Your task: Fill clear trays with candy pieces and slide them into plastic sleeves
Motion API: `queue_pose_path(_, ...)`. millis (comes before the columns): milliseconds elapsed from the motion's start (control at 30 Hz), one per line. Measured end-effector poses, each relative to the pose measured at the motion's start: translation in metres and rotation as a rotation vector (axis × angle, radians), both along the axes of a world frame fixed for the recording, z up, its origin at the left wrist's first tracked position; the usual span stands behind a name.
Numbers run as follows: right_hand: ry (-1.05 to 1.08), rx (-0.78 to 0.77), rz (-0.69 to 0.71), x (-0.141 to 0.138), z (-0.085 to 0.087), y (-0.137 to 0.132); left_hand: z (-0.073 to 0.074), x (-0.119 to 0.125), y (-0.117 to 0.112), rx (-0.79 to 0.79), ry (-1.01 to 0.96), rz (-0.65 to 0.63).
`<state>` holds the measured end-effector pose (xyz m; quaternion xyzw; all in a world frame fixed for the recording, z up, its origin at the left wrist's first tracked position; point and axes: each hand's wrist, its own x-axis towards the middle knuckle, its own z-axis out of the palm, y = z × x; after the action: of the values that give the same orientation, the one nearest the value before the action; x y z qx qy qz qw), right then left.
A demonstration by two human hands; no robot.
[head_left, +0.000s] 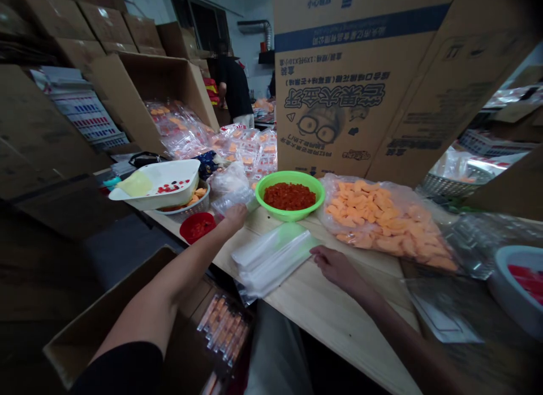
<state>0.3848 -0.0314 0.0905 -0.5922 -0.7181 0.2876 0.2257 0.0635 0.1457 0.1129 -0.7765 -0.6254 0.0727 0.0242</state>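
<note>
My left hand (pixel 235 218) reaches across the wooden table top (pixel 335 304) and closes on a clear plastic bag (pixel 229 191) next to the green bowl. The bag seems to hold something pale. The green plastic bowl (pixel 290 196) is full of diced red food. My right hand (pixel 335 269) lies open on the table, its fingertips at the end of a stack of clear plastic bags (pixel 271 260). To its right sits a large clear bag of orange slices (pixel 382 222). A small red bowl (pixel 197 227) stands below my left wrist.
A white tray (pixel 156 184) sits on a basket of orange pieces at the far left. Many filled packets (pixel 250 149) pile up behind the bowl. Large cardboard boxes (pixel 352 72) stand behind the table. A person (pixel 235 86) stands at the back. An open carton of packets (pixel 212 333) lies below the near edge.
</note>
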Motion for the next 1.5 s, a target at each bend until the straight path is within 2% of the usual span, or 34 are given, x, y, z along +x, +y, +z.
queue_pose_path(133,0.002,0.024,-0.041,0.014,-0.014,-0.018,-0.005,0.005,0.001,0.068,0.027,0.110)
queue_pose_path(267,0.059,0.037,-0.063,0.026,-0.033,-0.032,-0.001,-0.004,0.001,0.141,-0.015,0.131)
queue_pose_path(367,0.089,0.077,-0.135,0.036,-0.050,-0.037,0.008,-0.013,0.005,0.186,-0.064,0.171)
queue_pose_path(533,-0.039,0.200,-0.455,0.043,-0.081,-0.043,0.029,-0.025,0.009,0.307,-0.175,0.264)
queue_pose_path(600,-0.109,0.210,-0.452,0.038,-0.091,-0.045,0.038,-0.027,0.008,0.407,-0.237,0.298)
queue_pose_path(700,-0.187,0.215,-0.307,0.025,-0.099,-0.046,0.054,-0.023,0.002,0.666,-0.514,0.371)
queue_pose_path(767,-0.198,0.208,-0.209,0.018,-0.101,-0.045,0.065,-0.014,-0.004,0.817,-0.811,0.418)
queue_pose_path(800,-0.191,0.205,-0.177,0.015,-0.101,-0.045,0.069,-0.008,-0.010,0.837,-0.969,0.430)
queue_pose_path(867,-0.146,0.204,-0.167,0.012,-0.096,-0.045,0.074,0.009,-0.025,0.737,-1.304,0.403)
queue_pose_path(967,0.060,0.150,-0.235,0.013,-0.069,-0.052,0.067,0.045,-0.064,0.359,-1.669,0.263)
queue_pose_path(1100,0.587,-0.032,-0.138,0.016,-0.002,-0.077,0.038,0.110,-0.132,-0.164,-1.825,0.128)
queue_pose_path(1200,0.802,-0.015,-0.199,0.018,0.040,-0.096,0.012,0.160,-0.176,-0.427,-1.828,0.104)
queue_pose_path(1267,0.900,0.033,-0.312,0.027,0.052,-0.104,-0.002,0.187,-0.195,-0.483,-1.801,0.082)
queue_pose_path(1367,0.975,-0.010,-0.454,0.054,0.054,-0.108,-0.011,0.213,-0.212,-0.490,-1.741,-0.009)
queue_pose_path(1433,0.898,-0.024,-0.548,0.073,0.054,-0.111,-0.007,0.222,-0.222,-0.409,-1.679,-0.032)
queue_pose_path(1500,0.650,0.118,-0.651,0.081,0.059,-0.118,0.002,0.229,-0.236,-0.298,-1.651,-0.022)
